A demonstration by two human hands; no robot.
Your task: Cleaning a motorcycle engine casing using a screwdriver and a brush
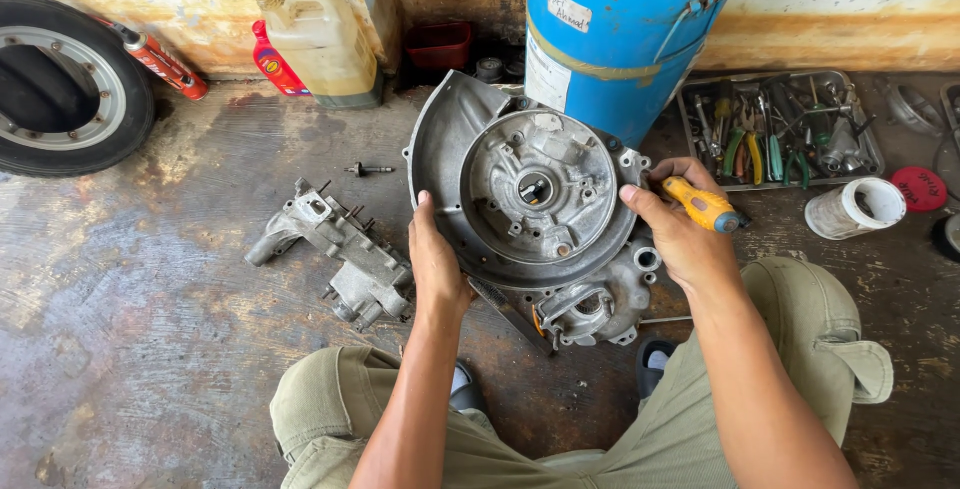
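casing work sits mid-step: the grey engine casing [530,199] stands tilted on the concrete floor [150,279] between the person's knees, leaning toward the blue drum [620,29]. the left hand [435,264] lies flat against its lower left rim, open, steadying it. the right hand [680,224] is closed around a yellow-handled screwdriver [703,205] at the right rim. judging by this, the tool tip needs seating squarely on a fastener while the left hand braces. a second casing part [335,254] lies just left.
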